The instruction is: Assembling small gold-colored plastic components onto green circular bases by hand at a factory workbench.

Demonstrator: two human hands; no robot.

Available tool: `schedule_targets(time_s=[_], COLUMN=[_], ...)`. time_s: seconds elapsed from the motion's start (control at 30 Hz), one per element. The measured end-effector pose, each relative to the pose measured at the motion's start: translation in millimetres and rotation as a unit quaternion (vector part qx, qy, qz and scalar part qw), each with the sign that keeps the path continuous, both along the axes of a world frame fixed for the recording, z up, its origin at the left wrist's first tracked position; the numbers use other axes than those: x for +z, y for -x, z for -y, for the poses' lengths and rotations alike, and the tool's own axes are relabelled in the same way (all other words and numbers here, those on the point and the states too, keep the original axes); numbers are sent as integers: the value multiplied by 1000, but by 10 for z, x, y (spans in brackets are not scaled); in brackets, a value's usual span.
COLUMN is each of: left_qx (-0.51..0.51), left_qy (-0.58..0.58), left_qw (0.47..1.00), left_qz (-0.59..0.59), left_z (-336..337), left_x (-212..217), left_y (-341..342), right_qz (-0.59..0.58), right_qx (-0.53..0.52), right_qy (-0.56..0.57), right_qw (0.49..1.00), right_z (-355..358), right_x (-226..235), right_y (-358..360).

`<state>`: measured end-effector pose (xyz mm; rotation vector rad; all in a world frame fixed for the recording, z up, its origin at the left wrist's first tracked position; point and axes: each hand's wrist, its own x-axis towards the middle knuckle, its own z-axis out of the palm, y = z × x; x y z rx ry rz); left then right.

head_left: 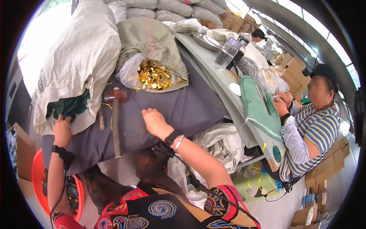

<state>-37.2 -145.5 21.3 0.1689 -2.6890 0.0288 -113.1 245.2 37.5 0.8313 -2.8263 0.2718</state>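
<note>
The left hand touches dark green pieces in a white sack, right hand over grey cloth

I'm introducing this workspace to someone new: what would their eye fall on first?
Probably the heap of shiny gold pieces in the mouth of the grey-green sack, beyond the right hand. Next, the dark green pieces in the open end of the white sack at the left, with the left hand at them. The red-orange tub at lower left also stands out.

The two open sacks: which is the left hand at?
The long white sack: the left hand is at its dark green pieces, while the olive-grey sack shows gold pieces.
</note>
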Motion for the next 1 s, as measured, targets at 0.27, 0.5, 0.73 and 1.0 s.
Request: schedule_targets(time_s=[0.27,0.5,0.73,1.0], left_qx=[-10,7,-67,-55], left_qy=[61,20,-71,-100], left_qw=[998,999,993,993], left_qz=[-20,-44,-62,-14], left_z=[21,-111,-299,-222], left_x=[10,77,98,30], left_y=[201,114,-56,-173], right_qz=[-36,-38,-154,-103], right_qx=[9,17,45,96], right_qy=[103,116,192,145], right_qw=[994,992,968,979], right_z=[-223,-213,-244,-314], right_x=[-191,-193,-327,-193], right_y=[-70,-108,-169,-119])
